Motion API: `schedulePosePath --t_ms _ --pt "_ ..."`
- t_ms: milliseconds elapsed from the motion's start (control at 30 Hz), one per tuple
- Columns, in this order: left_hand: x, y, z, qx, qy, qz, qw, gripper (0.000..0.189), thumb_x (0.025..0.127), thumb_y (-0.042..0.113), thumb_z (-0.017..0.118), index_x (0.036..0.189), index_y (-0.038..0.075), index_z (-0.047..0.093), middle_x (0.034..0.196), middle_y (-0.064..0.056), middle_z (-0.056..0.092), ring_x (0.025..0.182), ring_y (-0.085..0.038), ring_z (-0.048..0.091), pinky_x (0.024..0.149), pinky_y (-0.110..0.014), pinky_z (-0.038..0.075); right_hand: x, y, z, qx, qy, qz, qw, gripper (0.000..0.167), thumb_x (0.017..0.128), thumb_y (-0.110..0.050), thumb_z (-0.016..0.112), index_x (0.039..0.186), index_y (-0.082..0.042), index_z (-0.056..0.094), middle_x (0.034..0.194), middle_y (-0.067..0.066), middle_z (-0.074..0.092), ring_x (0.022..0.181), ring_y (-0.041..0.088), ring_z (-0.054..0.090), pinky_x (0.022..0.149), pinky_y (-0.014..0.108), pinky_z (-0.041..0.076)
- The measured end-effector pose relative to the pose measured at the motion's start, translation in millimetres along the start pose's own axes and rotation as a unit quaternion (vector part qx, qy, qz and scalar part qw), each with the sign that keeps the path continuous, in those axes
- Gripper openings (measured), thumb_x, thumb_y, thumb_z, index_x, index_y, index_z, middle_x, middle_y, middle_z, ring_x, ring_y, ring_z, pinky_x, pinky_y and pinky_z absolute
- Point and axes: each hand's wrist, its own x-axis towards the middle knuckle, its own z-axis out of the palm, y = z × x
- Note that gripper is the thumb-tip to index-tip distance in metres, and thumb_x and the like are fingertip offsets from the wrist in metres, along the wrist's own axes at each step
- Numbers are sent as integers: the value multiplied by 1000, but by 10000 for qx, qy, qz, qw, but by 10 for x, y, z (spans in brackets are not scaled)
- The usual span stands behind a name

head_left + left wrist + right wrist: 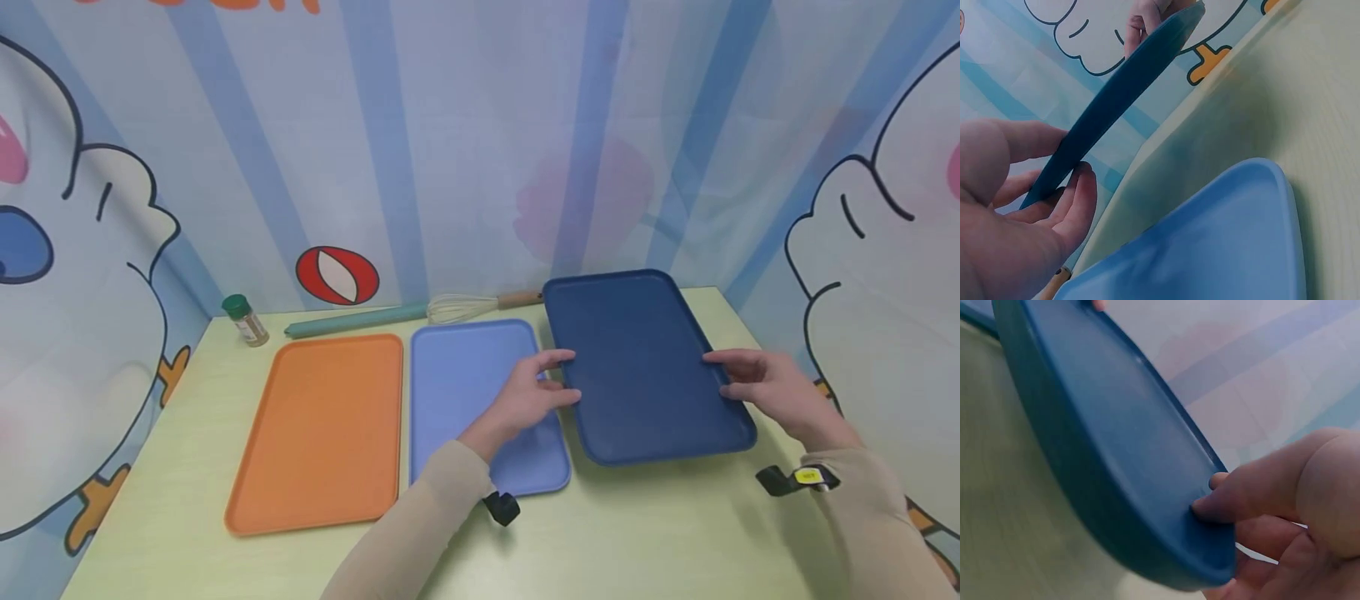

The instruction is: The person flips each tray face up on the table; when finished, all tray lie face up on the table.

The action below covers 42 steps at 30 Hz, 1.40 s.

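A dark blue tray (pixel 637 367) is held up off the table between both hands. My left hand (pixel 528 392) pinches its left edge, thumb on one face and fingers on the other, as the left wrist view shows with the tray (pixel 1110 106) seen edge-on. At the opposite edge my right hand (pixel 776 392) grips the rim; in the right wrist view its thumb (pixel 1216 503) presses on the tray's inner face while the other fingers go behind. Beneath my left forearm lies a lighter blue tray (pixel 465 367), and left of that an orange tray (pixel 326 433).
Along the back lie a green stick-like rod (pixel 356 320) and a whisk (pixel 465 307) with a wooden handle. A spice jar (pixel 246 321) with a green lid stands at the back left corner. Printed cloth (pixel 480 150) walls in the pale table (pixel 600 542).
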Motion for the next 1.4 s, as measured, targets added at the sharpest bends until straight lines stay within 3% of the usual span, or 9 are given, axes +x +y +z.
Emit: schedulePosePath --t_ms 67,233,467,700,833,1200,1300,1400 --pt "-4 -13 6 165 52 -46 9998 60 94 4 79 149 17 59 157 -11 50 102 -16 72 82 -35 59 22 0 18 -181 -100 82 9998 52 102 2 60 153 3 49 156 38 41 143 57 42 96 40 59" --pt "1 -76 31 501 170 -162 9985 61 93 6 80 150 18 59 152 -10 55 102 -15 72 74 -32 56 45 -21 58 -566 -89 258 9980 54 101 0 64 153 2 51 156 36 43 139 57 44 100 58 54" --pt "-21 -100 82 579 222 -184 9979 67 93 1 78 154 13 53 140 -14 64 90 -13 72 60 -26 51 69 -24 101 -813 106 325 9961 52 98 1 67 149 2 56 153 36 47 136 56 48 98 59 55" --pt "-52 -97 126 769 218 -282 9964 75 91 1 80 158 9 48 111 -15 77 93 -18 75 68 -30 57 92 35 152 -747 85 461 9961 52 98 5 64 149 5 54 153 37 45 138 58 45 103 62 52" --pt "-43 -120 144 791 230 -352 9960 77 90 -1 81 158 8 47 108 -14 77 96 -20 76 73 -32 59 98 61 182 -708 85 491 9962 52 97 7 65 147 7 54 152 39 46 137 58 46 101 60 53" --pt "-36 -116 166 971 281 -480 9937 78 89 0 82 158 11 48 113 -14 74 97 -17 73 71 -32 57 127 161 244 -1034 280 487 9931 48 94 4 70 141 7 61 138 36 59 118 46 60 91 52 59" --pt "-39 -104 185 1065 295 -525 9925 76 90 3 81 158 11 48 98 -10 71 83 -13 66 66 -29 51 124 172 272 -1039 352 435 9930 46 93 6 71 138 9 62 135 36 61 114 45 61 89 51 59" --pt "-38 -90 203 1097 303 -555 9920 72 93 6 79 158 10 47 75 -2 58 65 -11 52 59 -28 44 127 172 289 -1060 404 408 9927 46 92 8 70 137 9 63 136 37 60 114 46 62 88 51 60"
